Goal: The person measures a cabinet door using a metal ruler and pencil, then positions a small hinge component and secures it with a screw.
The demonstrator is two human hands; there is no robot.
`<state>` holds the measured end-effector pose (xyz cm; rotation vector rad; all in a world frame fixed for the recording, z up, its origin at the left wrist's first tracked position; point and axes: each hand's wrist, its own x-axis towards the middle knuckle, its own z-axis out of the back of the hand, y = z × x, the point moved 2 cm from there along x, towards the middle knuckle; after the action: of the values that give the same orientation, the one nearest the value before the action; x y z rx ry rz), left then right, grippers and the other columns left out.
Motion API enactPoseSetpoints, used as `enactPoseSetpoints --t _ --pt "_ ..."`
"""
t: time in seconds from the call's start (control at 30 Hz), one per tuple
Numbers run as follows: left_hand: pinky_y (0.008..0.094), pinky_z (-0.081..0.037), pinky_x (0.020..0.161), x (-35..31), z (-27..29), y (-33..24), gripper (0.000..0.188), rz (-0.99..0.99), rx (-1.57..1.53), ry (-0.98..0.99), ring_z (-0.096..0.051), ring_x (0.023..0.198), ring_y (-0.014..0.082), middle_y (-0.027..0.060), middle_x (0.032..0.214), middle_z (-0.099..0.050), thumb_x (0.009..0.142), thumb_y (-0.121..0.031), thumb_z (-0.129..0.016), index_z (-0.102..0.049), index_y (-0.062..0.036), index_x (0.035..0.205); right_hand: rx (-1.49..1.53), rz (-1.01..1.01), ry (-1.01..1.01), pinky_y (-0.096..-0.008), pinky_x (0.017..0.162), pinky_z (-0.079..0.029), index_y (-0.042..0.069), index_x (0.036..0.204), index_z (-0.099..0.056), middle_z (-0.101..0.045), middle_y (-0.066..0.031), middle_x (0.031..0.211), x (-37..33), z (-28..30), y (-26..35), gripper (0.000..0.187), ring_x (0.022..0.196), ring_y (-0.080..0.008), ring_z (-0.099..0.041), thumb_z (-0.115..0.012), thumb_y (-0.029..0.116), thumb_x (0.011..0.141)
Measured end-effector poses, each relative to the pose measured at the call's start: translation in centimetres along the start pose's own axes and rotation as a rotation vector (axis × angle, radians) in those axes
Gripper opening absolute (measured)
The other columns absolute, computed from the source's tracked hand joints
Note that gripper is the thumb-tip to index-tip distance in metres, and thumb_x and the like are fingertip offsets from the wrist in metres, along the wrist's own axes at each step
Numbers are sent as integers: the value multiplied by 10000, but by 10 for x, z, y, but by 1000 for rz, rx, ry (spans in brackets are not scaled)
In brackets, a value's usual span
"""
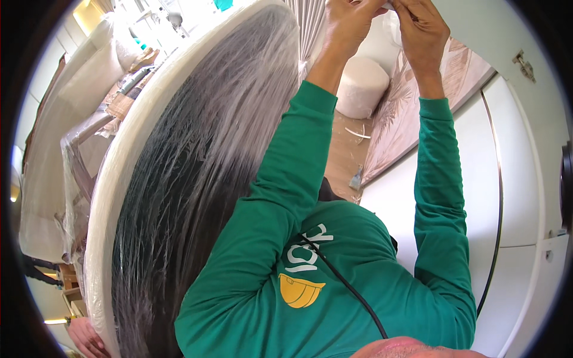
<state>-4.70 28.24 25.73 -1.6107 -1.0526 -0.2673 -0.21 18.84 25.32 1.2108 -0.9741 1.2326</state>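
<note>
Both my arms, in green sleeves, reach up to the top edge of the view. My left hand and my right hand come close together there, fingers bent and pinched. A small pale thing shows between the fingertips, too cut off by the edge to name. Left of my arms stands a large oval piece with a dark face and pale rim, wrapped in clear stretch film. Nearest to my right hand is a white cabinet panel with a metal hinge.
Below my hands, a white roll stands on the brown floor near a brush-like tool. A leaf-patterned panel leans beside white panels. Film-wrapped furniture stands far left. Another person's hand is at the oval's lower-left rim.
</note>
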Motion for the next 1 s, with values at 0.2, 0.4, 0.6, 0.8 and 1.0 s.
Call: enactPoseSetpoints --t 0.2,0.4,0.6,0.8,1.0 --pt "293 -574 951 0 1 -1 557 6 -8 8 -688 1082 203 180 1161 -683 945 -177 -751 -518 158 1324 -38 43 -32 -239 716 -520 -19 1097 -765 -697 -76 936 1 1 4 168 832 -130 -659 -697 -34 945" --pt "284 -574 947 -3 4 -3 541 21 0 22 -691 1071 192 172 1141 -694 934 -165 -758 -534 158 1305 39 36 -50 -244 722 -519 -14 1109 -762 -697 -85 934 -1 0 3 182 839 -145 -666 -701 -32 939" --pt "276 -574 942 -5 9 -6 526 41 -8 17 -695 1061 180 164 1122 -704 923 -153 -765 -549 159 1287 -32 -50 1 -250 731 -519 1 1152 -755 -695 -80 929 -1 5 8 218 851 -141 -667 -695 -24 944" --pt "267 -573 937 -5 22 -1 510 93 -17 14 -699 1050 169 156 1102 -715 912 -141 -772 -565 160 1268 -52 -159 19 -254 740 -521 39 1219 -746 -705 -89 961 -1 17 13 271 854 -159 -674 -660 -17 968" --pt "258 -574 929 1 34 11 501 108 83 -10 -714 1038 170 141 1081 -727 908 -153 -775 -583 148 1260 -117 -308 -206 -204 738 -538 107 1242 -764 -724 -39 1010 -24 70 25 273 825 -78 -645 -688 34 990"
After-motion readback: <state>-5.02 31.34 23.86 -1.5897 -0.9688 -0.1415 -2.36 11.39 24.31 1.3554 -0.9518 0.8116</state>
